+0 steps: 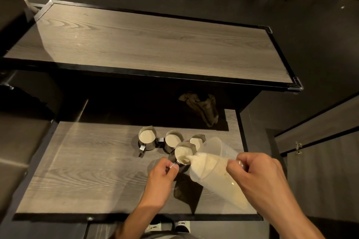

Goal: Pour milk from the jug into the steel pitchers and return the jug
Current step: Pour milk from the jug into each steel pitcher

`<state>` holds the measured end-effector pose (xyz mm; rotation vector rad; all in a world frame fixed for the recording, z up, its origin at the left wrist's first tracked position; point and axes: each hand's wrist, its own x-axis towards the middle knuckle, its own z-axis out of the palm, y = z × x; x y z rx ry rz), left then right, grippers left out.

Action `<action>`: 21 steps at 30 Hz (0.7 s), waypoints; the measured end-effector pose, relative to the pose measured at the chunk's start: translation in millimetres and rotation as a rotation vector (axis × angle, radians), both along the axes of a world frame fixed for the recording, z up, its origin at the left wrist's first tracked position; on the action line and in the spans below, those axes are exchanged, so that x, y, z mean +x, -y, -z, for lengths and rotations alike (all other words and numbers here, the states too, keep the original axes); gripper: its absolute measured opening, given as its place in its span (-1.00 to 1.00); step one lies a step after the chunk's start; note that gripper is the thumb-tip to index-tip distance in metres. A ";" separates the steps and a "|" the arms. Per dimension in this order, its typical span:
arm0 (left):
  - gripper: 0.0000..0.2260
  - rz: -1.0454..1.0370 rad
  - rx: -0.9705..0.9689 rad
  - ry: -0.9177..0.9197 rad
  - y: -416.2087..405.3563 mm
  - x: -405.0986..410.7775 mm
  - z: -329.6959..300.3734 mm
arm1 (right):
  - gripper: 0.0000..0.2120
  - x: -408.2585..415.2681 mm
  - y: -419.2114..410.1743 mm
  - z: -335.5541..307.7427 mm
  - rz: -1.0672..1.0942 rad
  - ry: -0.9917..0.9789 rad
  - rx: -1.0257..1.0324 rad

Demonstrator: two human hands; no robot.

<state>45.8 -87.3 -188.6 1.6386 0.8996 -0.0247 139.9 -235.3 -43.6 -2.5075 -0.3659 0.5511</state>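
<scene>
While my right hand (256,176) grips the tilted plastic jug (211,163) — its handle hidden in my fist — milk runs into the nearest steel pitcher (182,154), whose handle my left hand (162,175) pinches. Three filled pitchers (172,139) stand behind on the wooden counter (87,170); the jug partly hides the rightmost.

Both hands (162,173) (254,170), fingers clenched

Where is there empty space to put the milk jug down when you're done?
Bare wood lies left of the leftmost pitcher, and the whole upper shelf is bare. It's crowded around the four pitchers, the jug and both hands.
</scene>
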 end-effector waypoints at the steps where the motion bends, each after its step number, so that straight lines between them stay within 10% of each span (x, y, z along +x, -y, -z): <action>1: -0.85 -0.003 -0.004 0.002 -0.1 -0.3 0.2 | -0.64 -0.6 -0.2 0.6 0.004 -0.007 0.003; 21: -0.82 -0.128 -0.167 0.085 -6.7 -5.6 9.1 | -0.68 5.9 5.5 21.3 0.197 -0.212 0.273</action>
